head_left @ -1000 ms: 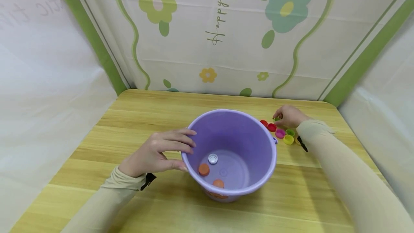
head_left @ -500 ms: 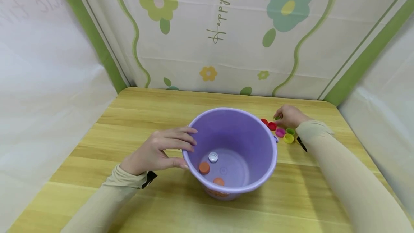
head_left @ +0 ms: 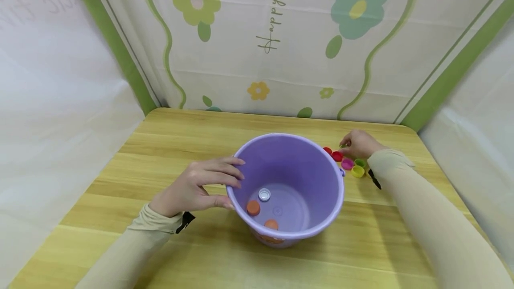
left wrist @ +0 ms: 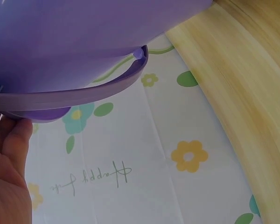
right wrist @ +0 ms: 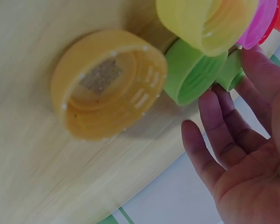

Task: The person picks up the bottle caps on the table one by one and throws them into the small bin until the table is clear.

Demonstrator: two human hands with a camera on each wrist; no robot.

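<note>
A purple bucket (head_left: pixel 283 157) stands upright on the table, with its handle (left wrist: pixel 79 96) hanging on the outside in the left wrist view. Over its left rim my left hand (head_left: pixel 196 189) holds on, fingers inside and thumb outside. Two orange bottle caps (head_left: pixel 253 208) and a white cap (head_left: pixel 264 195) lie on the bucket's floor. Beyond the bucket's right side, my right hand (head_left: pixel 360 144) pinches a small green cap (right wrist: pixel 230 72) between thumb and fingers. Close by it are red caps (head_left: pixel 337 156), a pink cap (head_left: pixel 347 163), another green cap (right wrist: pixel 186 70) and a yellow cap (head_left: pixel 358 171).
An orange-yellow cap (right wrist: pixel 67 77) lies open side up nearest the right wrist camera. The wooden table (head_left: pixel 176 133) ends at a flower-printed curtain (head_left: pixel 237 52) at the back, with white cloth (head_left: pixel 52 101) on both sides.
Almost nothing moves. The view shifts slightly, and both hands keep their places, the left on the bucket rim and the right at the green cap.
</note>
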